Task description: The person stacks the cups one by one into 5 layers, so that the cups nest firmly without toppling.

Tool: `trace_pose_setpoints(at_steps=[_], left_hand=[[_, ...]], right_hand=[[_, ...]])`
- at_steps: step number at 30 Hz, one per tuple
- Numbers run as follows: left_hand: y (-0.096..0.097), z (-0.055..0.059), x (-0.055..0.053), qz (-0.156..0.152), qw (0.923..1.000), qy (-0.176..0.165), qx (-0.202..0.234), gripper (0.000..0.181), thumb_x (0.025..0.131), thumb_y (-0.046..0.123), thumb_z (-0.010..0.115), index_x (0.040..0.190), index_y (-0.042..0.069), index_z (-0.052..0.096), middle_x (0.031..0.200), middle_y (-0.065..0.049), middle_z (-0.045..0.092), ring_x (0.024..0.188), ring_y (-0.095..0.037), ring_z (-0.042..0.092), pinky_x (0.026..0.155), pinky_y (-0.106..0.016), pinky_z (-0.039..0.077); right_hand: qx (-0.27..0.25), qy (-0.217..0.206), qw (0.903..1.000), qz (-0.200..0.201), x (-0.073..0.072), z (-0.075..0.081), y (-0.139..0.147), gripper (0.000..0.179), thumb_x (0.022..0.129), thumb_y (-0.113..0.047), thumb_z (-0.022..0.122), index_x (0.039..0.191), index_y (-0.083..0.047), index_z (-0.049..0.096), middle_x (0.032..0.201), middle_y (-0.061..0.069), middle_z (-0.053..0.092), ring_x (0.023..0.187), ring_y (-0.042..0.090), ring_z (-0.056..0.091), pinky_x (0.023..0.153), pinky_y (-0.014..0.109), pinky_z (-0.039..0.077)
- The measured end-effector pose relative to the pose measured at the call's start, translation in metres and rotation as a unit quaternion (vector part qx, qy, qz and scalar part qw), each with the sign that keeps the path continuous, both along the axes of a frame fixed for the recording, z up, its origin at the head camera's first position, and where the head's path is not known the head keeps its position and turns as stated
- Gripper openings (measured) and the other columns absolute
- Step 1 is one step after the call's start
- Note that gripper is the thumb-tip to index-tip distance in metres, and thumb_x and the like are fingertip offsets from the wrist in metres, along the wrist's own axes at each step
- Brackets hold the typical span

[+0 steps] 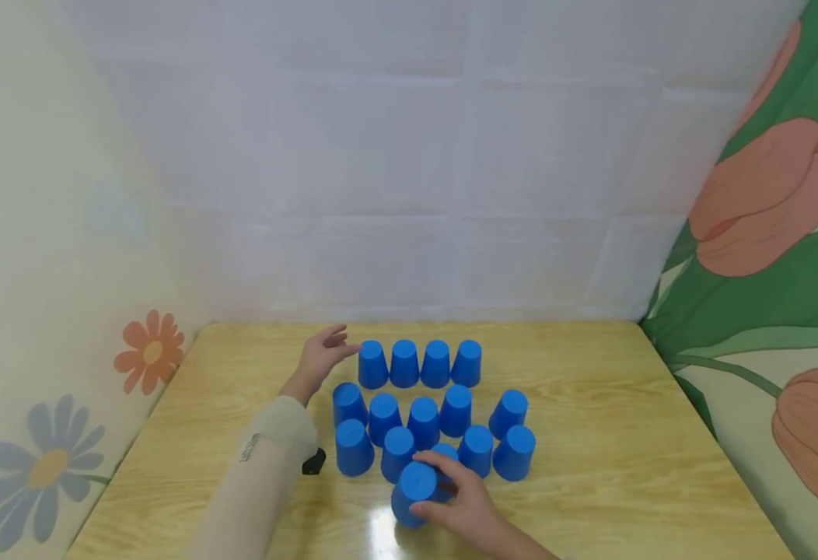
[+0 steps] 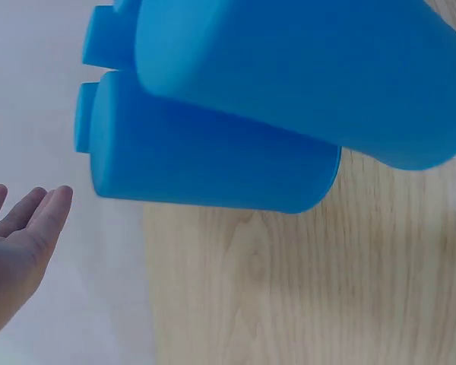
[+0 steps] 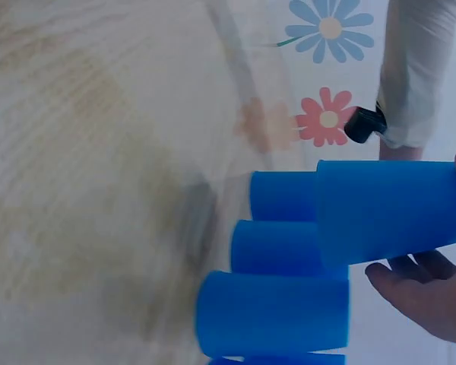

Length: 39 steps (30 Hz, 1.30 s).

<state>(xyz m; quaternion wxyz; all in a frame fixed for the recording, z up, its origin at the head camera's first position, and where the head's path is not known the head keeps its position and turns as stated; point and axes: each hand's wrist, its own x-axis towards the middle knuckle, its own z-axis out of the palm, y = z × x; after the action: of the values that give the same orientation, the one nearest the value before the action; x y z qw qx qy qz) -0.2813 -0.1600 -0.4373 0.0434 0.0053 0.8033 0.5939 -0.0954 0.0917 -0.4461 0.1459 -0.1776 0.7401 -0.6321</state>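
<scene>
My right hand (image 1: 466,502) grips an upside-down blue plastic cup (image 1: 414,491) at the front of the group, thumb on one side and fingers on the other. In the right wrist view that cup (image 3: 387,213) stands out in front of other cups, and part of the hand (image 3: 433,300) is cut off by the frame. My left hand (image 1: 321,359) is at the left end of the back row, fingers extended, thumb right at the leftmost cup (image 1: 372,365). The left wrist view shows the hand (image 2: 19,247) with loosely spread fingers beside large blue cups (image 2: 213,152).
Upside-down cups stand on the wooden table (image 1: 591,435): several in a straight back row, others in looser rows nearer me, including a right-hand pair (image 1: 514,453). A white sheet (image 1: 409,194) hangs behind. A small black object (image 1: 314,462) shows by the left cuff.
</scene>
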Motion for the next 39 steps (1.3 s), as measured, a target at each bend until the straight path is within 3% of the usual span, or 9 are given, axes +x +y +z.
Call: trace_pose_setpoints(at_steps=[6,12,19,25,34,39], left_hand=[[-0.007,0.006,0.009,-0.013,0.9996,0.026,0.007,0.058,0.082,0.016,0.06,0.131,0.002,0.032,0.13,-0.023,0.034,0.117,-0.034,0.033,0.093,-0.045,0.031],[-0.01,0.008,0.02,-0.019,0.9995,0.023,0.009,0.061,0.081,0.023,0.061,0.131,0.004,0.032,0.13,-0.019,0.035,0.119,-0.032,0.032,0.093,-0.044,0.03],[-0.012,0.006,0.036,-0.02,0.9986,0.035,0.035,0.061,0.08,0.025,0.062,0.13,0.006,0.034,0.129,-0.018,0.037,0.118,-0.03,0.034,0.093,-0.044,0.031],[-0.014,0.005,0.056,-0.014,0.9979,0.052,0.036,0.058,0.08,0.023,0.063,0.129,0.006,0.036,0.125,-0.017,0.042,0.115,-0.029,0.039,0.091,-0.041,0.034],[-0.014,-0.002,0.093,-0.001,0.9961,0.078,0.043,0.055,0.078,0.021,0.065,0.124,0.002,0.041,0.12,-0.017,0.048,0.111,-0.026,0.044,0.092,-0.034,0.034],[-0.012,-0.008,0.105,0.016,0.9946,0.09,0.048,0.053,0.077,0.02,0.066,0.122,0.002,0.044,0.117,-0.019,0.049,0.109,-0.026,0.046,0.092,-0.033,0.034]], right_hand=[[0.01,0.036,0.9993,0.003,-0.005,0.016,0.012,0.044,0.078,-0.019,0.064,0.119,-0.014,0.048,0.121,0.009,0.046,0.108,0.028,0.043,0.083,0.047,0.04],[0.032,0.053,0.9981,-0.003,-0.014,0.028,0.023,0.044,0.078,-0.023,0.064,0.118,-0.014,0.048,0.12,0.01,0.047,0.108,0.03,0.043,0.083,0.047,0.04],[0.02,0.072,0.9969,-0.023,-0.03,0.041,0.037,0.047,0.078,-0.02,0.065,0.12,-0.01,0.047,0.121,0.012,0.046,0.108,0.03,0.044,0.084,0.046,0.04],[0.008,0.112,0.9926,-0.046,-0.046,0.049,0.048,0.048,0.077,-0.011,0.065,0.12,-0.004,0.046,0.116,0.014,0.049,0.104,0.029,0.046,0.084,0.045,0.04],[0.033,0.143,0.9848,-0.093,-0.072,0.061,0.065,0.048,0.077,-0.014,0.065,0.121,-0.007,0.046,0.116,0.013,0.049,0.106,0.028,0.046,0.084,0.045,0.04],[0.043,0.141,0.9827,-0.113,-0.081,0.066,0.071,0.049,0.077,-0.016,0.065,0.121,-0.005,0.046,0.117,0.013,0.048,0.106,0.028,0.046,0.083,0.043,0.041]])
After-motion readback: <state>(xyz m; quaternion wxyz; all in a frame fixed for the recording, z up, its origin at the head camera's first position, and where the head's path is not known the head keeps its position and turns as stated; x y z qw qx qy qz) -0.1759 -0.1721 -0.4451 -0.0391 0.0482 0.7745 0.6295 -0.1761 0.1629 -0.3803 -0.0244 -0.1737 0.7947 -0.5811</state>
